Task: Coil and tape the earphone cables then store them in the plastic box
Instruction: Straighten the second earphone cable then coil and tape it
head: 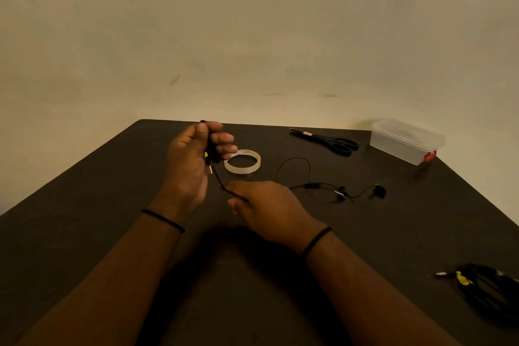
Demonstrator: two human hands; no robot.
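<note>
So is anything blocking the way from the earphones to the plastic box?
Nothing visible blocks it. The scissors lie left of the plastic box, off the route. But its lid looks shut, and the left hand holds the earphone cable only partly coiled.

The dark matt bench (365, 233) carries a glossy clear tape ring (242, 161), a translucent frosted plastic box (405, 140) and black plastic-handled scissors (328, 141).

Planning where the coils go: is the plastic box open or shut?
Shut. The box at the table's far right corner has its clear lid seated on top, red latch at its front.
</note>
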